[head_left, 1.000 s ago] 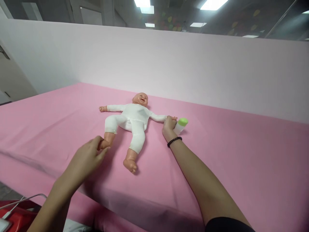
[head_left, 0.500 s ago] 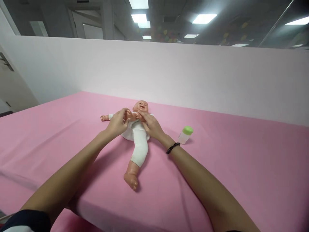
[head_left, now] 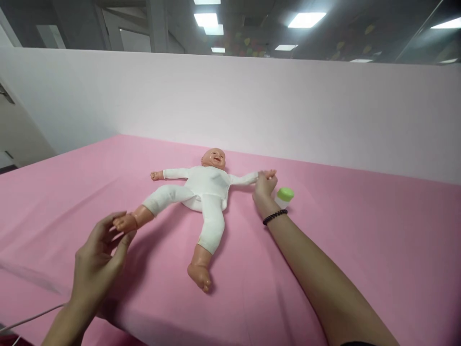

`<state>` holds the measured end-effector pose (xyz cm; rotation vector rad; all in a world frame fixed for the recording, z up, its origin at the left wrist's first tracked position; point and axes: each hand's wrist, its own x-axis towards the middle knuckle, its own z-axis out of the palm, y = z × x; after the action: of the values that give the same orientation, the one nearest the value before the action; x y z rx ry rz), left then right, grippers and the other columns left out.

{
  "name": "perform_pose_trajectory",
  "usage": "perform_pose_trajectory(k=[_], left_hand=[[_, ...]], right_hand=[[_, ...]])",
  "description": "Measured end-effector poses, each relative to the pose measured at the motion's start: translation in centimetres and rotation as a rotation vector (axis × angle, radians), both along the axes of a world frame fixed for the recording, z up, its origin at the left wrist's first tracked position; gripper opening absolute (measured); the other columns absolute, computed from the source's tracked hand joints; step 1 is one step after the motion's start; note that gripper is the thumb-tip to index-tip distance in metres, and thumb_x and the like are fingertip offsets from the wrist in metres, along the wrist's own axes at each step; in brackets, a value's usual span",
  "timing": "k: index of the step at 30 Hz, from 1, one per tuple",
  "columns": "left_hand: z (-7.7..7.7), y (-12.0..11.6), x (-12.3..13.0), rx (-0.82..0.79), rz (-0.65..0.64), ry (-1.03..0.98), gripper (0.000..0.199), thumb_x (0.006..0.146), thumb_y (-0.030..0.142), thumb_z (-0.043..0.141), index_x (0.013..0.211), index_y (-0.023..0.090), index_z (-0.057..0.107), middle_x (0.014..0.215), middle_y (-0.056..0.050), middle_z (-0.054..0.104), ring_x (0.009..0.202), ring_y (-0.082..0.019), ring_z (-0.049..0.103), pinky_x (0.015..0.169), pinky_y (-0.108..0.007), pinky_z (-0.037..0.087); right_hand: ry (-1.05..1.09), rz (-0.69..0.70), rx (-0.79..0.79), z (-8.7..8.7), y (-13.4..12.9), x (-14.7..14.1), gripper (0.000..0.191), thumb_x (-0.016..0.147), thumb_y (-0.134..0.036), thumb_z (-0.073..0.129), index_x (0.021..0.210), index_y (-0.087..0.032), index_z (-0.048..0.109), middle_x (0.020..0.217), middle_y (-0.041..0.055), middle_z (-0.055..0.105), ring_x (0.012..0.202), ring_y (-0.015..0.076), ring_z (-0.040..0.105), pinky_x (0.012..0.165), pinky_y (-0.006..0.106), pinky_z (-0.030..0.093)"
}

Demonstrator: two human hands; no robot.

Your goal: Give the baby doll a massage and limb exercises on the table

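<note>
Right now I have only the head view to go on. From it, I see a baby doll [head_left: 207, 185] in a white suit lying face up near the middle of a surface covered with pink cloth [head_left: 360, 230]; I cannot tell whether it is a desk or a bed under that cloth. The doll's arms are spread out to both sides and its legs are splayed apart.

My left hand [head_left: 99, 254] sits at the near left, and its fingers [head_left: 120, 245] are curled around the doll's bare foot [head_left: 124, 223], grasping it with the thumb on one side and the other fingers under it, so that leg stretches out toward me and to the left. The doll's other foot [head_left: 200, 275] rests on the cloth, untouched.

My right hand [head_left: 264, 187] reaches farther out and is closed on the doll's small hand [head_left: 268, 173] at the end of its outstretched sleeve. A black bead bracelet [head_left: 274, 217] circles that wrist.

Just beside my right hand, on its far right side, stands a small bottle with a green cap [head_left: 284, 196]; whether the hand touches it I cannot tell.

Behind the pink cloth rises a plain pale wall [head_left: 252, 105], and above it are ceiling lights [head_left: 306, 19].
</note>
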<state>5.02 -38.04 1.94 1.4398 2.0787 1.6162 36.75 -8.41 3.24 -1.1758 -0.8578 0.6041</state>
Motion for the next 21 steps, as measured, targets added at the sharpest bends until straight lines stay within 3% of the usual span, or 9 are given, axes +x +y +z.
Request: perform_pose_trajectory(k=[2,5,8,11,13,16,19,21], left_hand=[[2.5,2.7,0.8,0.062,-0.019,0.14,0.04,0.088,0.048,0.069,0.125,0.034,0.06,0.124,-0.005,0.073,0.108,-0.033,0.076,0.093,-0.051,0.067],[5.9,8.9,2.5,0.083,-0.258,0.23,0.033,0.09,0.038,0.065,0.12,0.025,0.061,0.118,-0.008,0.075,0.105,-0.029,0.076,0.086,-0.042,0.067],[6.6,14.9,4.3,0.034,-0.433,0.278,0.033,0.088,0.023,0.059,0.121,0.019,0.06,0.114,-0.012,0.075,0.1,-0.027,0.076,0.089,-0.043,0.065],[6.9,16.8,4.5,0.002,-0.437,0.304,0.035,0.088,0.021,0.058,0.123,0.019,0.06,0.116,-0.012,0.075,0.102,-0.027,0.075,0.093,-0.044,0.063],[7.5,14.8,3.5,0.007,-0.369,0.269,0.038,0.089,0.03,0.061,0.126,0.021,0.059,0.115,-0.01,0.076,0.104,-0.028,0.075,0.09,-0.042,0.065],[7.4,8.6,1.5,-0.011,-0.218,0.268,0.042,0.087,0.048,0.065,0.123,0.028,0.062,0.116,-0.005,0.077,0.102,-0.029,0.077,0.086,-0.042,0.067],[4.3,1.9,0.6,-0.074,-0.02,0.249,0.043,0.083,0.06,0.064,0.12,0.038,0.062,0.112,-0.001,0.078,0.096,-0.033,0.079,0.078,-0.047,0.069],[1.8,-0.8,0.7,-0.088,0.11,0.21,0.042,0.082,0.065,0.061,0.12,0.047,0.059,0.112,0.001,0.077,0.096,-0.037,0.078,0.074,-0.055,0.068]], right_hand=[[-0.055,0.08,0.139,1.0,-0.9,-1.4,0.059,0.096,-0.024,0.058,0.152,-0.021,0.043,0.154,0.0121,0.054,0.14,0.0179,0.055,0.116,0.035,0.046],[-0.292,0.406,0.436,1.3,-2.5,-3.9,0.06,0.09,-0.029,0.066,0.148,-0.024,0.051,0.154,0.0093,0.056,0.141,0.0208,0.056,0.119,0.037,0.045],[-0.561,0.675,0.462,0.3,-3.8,-5.8,0.053,0.086,-0.022,0.064,0.139,-0.026,0.062,0.146,0.0062,0.065,0.139,0.0239,0.058,0.122,0.043,0.043],[-0.547,0.654,0.447,0.0,-3.6,-5.9,0.052,0.087,-0.022,0.061,0.139,-0.026,0.062,0.146,0.0059,0.066,0.141,0.023,0.057,0.123,0.044,0.042],[-0.372,0.501,0.437,0.5,-2.7,-4.9,0.054,0.09,-0.027,0.062,0.143,-0.024,0.056,0.151,0.0083,0.061,0.142,0.0211,0.056,0.122,0.04,0.043],[-0.082,0.19,0.217,0.9,-0.8,-2.3,0.058,0.093,-0.027,0.06,0.15,-0.022,0.047,0.154,0.0109,0.056,0.139,0.0174,0.057,0.116,0.033,0.046],[0.043,0.011,-0.019,-0.2,0.6,0.0,0.051,0.094,-0.021,0.056,0.145,-0.017,0.049,0.146,0.0164,0.059,0.135,0.0229,0.059,0.114,0.043,0.048],[0.076,-0.023,-0.104,-1.0,0.9,0.8,0.044,0.093,-0.021,0.06,0.136,-0.014,0.054,0.135,0.0178,0.063,0.126,0.0279,0.064,0.109,0.051,0.051]])
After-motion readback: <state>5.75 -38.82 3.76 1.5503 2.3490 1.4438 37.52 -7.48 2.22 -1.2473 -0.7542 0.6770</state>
